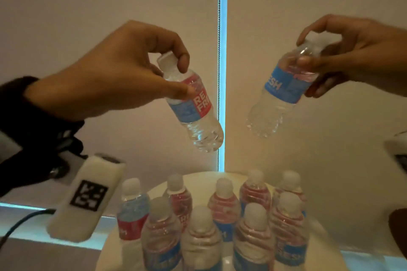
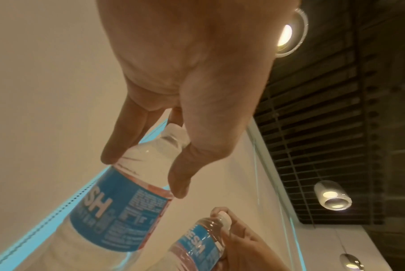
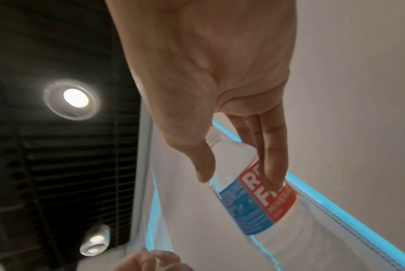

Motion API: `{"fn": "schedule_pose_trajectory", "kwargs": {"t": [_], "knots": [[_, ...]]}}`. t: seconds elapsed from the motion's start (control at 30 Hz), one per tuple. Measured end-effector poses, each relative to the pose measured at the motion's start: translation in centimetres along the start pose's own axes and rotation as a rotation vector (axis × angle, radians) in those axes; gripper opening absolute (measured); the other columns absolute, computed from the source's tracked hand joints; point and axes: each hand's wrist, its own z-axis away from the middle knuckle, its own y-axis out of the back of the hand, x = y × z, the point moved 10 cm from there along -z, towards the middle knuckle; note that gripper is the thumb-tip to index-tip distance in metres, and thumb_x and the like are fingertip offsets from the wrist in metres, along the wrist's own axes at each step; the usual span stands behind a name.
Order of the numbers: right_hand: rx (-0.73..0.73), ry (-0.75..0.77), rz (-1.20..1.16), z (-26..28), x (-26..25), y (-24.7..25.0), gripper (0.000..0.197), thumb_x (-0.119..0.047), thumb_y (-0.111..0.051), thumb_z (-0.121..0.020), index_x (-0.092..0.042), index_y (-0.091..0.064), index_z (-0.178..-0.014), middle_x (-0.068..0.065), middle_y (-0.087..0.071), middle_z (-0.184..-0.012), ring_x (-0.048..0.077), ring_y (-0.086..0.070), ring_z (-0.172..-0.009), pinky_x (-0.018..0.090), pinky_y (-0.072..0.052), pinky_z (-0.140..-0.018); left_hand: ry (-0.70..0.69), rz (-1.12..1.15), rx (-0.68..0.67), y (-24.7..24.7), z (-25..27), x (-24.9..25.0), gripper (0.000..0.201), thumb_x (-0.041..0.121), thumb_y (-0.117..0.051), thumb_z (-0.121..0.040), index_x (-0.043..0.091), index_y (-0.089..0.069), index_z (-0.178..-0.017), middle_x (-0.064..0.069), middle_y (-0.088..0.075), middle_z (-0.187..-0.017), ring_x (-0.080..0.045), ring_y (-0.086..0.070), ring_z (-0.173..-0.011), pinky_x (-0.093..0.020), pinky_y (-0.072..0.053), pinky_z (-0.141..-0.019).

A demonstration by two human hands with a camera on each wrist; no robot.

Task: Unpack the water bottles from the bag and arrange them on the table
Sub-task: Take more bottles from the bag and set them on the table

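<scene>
Both hands hold small clear water bottles in the air above a round white table [image 1: 198, 179]. My left hand [image 1: 186, 79] pinches one bottle [image 1: 196, 114] at its neck and shoulder, thumb on the red and blue label, base tilted down to the right. My right hand [image 1: 308, 72] grips the second bottle [image 1: 277, 94] near its cap, base tilted down to the left. Close up, the left hand [image 2: 144, 174] holds its bottle [image 2: 118, 210], and the right hand [image 3: 238, 180] holds its bottle [image 3: 254, 207]. Several capped bottles [image 1: 222, 207] stand upright on the table. No bag is in view.
A white block with a black marker [image 1: 86, 200] hangs under my left wrist, with a cable running from it. Pale window blinds with a bright blue gap [image 1: 222, 72] fill the background. A dark shape [image 1: 398, 222] sits at the right edge.
</scene>
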Motion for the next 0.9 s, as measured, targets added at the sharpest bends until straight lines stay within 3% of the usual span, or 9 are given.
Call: {"fn": "schedule_pose_trajectory", "kwargs": {"t": [0.1, 0.17, 0.2, 0.27, 0.33, 0.53, 0.63, 0.77, 0.9], "knots": [[-0.077, -0.086, 0.075, -3.1, 2.1, -2.8, 0.046, -0.029, -0.074, -0.069, -0.015, -0.058, -0.11, 0.016, -0.076, -0.085, 0.037, -0.073, -0.068, 0.041, -0.064, -0.066, 0.066, -0.019, -0.048, -0.6, -2.1, -4.2, 0.027, 0.022, -0.085, -0.066, 0.013, -0.066, -0.083, -0.009, -0.073, -0.094, -0.037, -0.067, -0.072, -0.044, -0.059, -0.057], [-0.161, -0.128, 0.107, -4.7, 3.7, -5.2, 0.049, -0.03, -0.075, -0.071, -0.013, -0.057, -0.113, 0.019, -0.075, -0.091, 0.036, -0.071, -0.07, 0.046, -0.064, -0.072, 0.103, -0.021, -0.089, -1.4, -3.4, -7.1, 0.026, 0.022, -0.086, -0.068, 0.014, -0.066, -0.082, -0.01, -0.072, -0.091, -0.023, -0.062, -0.058, -0.032, -0.057, -0.051], [-0.196, -0.149, 0.117, -5.4, 4.4, -6.2, 0.047, -0.031, -0.075, -0.071, -0.015, -0.057, -0.112, 0.019, -0.075, -0.093, 0.035, -0.071, -0.071, 0.049, -0.063, -0.075, 0.112, -0.028, -0.107, -1.8, -4.1, -8.7, 0.024, 0.021, -0.086, -0.07, 0.014, -0.066, -0.082, -0.01, -0.071, -0.089, -0.014, -0.058, -0.056, -0.024, -0.053, -0.05], [-0.258, -0.203, 0.151, -6.6, 6.1, -8.3, 0.046, -0.034, -0.076, -0.07, -0.017, -0.057, -0.109, 0.018, -0.074, -0.095, 0.031, -0.072, -0.07, 0.047, -0.062, -0.078, 0.154, -0.025, -0.168, -3.2, -5.4, -11.6, 0.022, 0.016, -0.085, -0.073, 0.013, -0.066, -0.083, -0.011, -0.07, -0.091, -0.009, -0.058, -0.06, -0.016, -0.05, -0.051], [-0.319, -0.239, 0.183, -7.8, 7.8, -10.2, 0.047, -0.035, -0.076, -0.071, -0.017, -0.056, -0.11, 0.021, -0.072, -0.098, 0.029, -0.072, -0.069, 0.043, -0.062, -0.075, 0.2, -0.026, -0.231, -4.7, -6.2, -14.2, 0.021, 0.014, -0.085, -0.074, 0.013, -0.067, -0.085, -0.01, -0.07, -0.098, -0.013, -0.064, -0.07, -0.019, -0.054, -0.055], [-0.438, -0.281, 0.299, -10.7, 12.8, -14.8, 0.034, -0.028, -0.072, -0.086, -0.016, -0.053, -0.112, 0.022, -0.07, -0.105, 0.042, -0.073, -0.083, 0.042, -0.064, -0.072, 0.249, -0.019, -0.417, -10.7, -6.8, -19.8, 0.02, 0.011, -0.083, -0.074, 0.01, -0.066, -0.086, -0.009, -0.069, -0.1, -0.024, -0.071, -0.087, -0.034, -0.063, -0.069], [-0.496, -0.277, 0.292, -11.5, 14.9, -17.3, 0.026, -0.025, -0.072, -0.088, -0.019, -0.052, -0.105, 0.024, -0.069, -0.108, 0.041, -0.074, -0.081, 0.045, -0.064, -0.074, 0.277, 0.004, -0.489, -13.6, -6.8, -22.4, 0.024, 0.012, -0.084, -0.074, 0.007, -0.066, -0.088, -0.01, -0.069, -0.097, -0.023, -0.07, -0.085, -0.035, -0.063, -0.071], [-0.563, -0.285, 0.291, -12.4, 17.9, -20.7, 0.037, -0.032, -0.074, -0.085, -0.016, -0.05, -0.109, 0.026, -0.069, -0.105, 0.04, -0.075, -0.078, 0.049, -0.063, -0.076, 0.294, 0.01, -0.533, -16.9, -7.4, -25.0, 0.023, 0.009, -0.083, -0.075, 0.004, -0.066, -0.09, -0.016, -0.068, -0.101, -0.019, -0.068, -0.079, -0.033, -0.063, -0.069], [-0.621, -0.293, 0.259, -12.9, 20.4, -23.9, 0.039, -0.034, -0.075, -0.085, -0.016, -0.048, -0.107, 0.027, -0.069, -0.107, 0.039, -0.075, -0.079, 0.049, -0.063, -0.076, 0.31, 0.019, -0.585, -19.5, -7.8, -26.8, 0.02, 0.007, -0.083, -0.074, 0.013, -0.064, -0.079, -0.011, -0.066, -0.092, -0.019, -0.067, -0.078, -0.029, -0.059, -0.063]]}}
